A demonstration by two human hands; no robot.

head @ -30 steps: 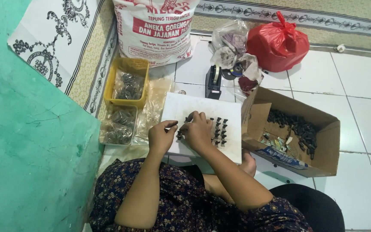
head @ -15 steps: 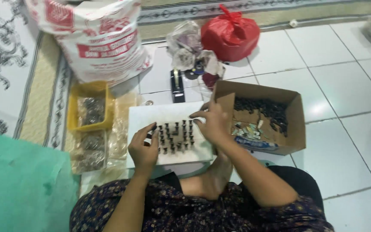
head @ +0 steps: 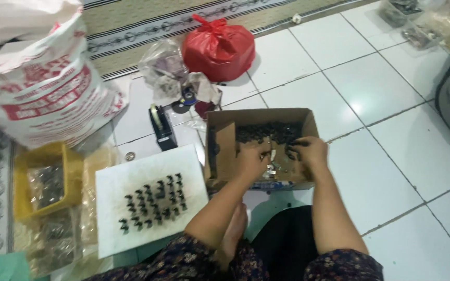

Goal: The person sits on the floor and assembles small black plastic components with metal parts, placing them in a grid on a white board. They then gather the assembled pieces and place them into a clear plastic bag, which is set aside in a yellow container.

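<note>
Both my hands are inside an open cardboard box (head: 222,148) on the tiled floor. My left hand (head: 252,158) rests on the small dark parts (head: 266,132) heaped in it, fingers curled down among them. On the box's right side, my right hand (head: 311,151) grips a clump of the same dark parts. To the left lies a white board (head: 115,229) with several small black pieces (head: 152,203) standing in rows on it.
A yellow tray (head: 24,171) with bagged parts sits at far left beside a large white printed sack (head: 37,88). A black tape dispenser (head: 161,125), crumpled clear plastic (head: 165,70) and a tied red plastic bag (head: 217,49) lie behind the box. A patterned rug edges the tiles.
Both hands have left the white board and moved right into the cardboard box. The view has swung to the right and closer.
</note>
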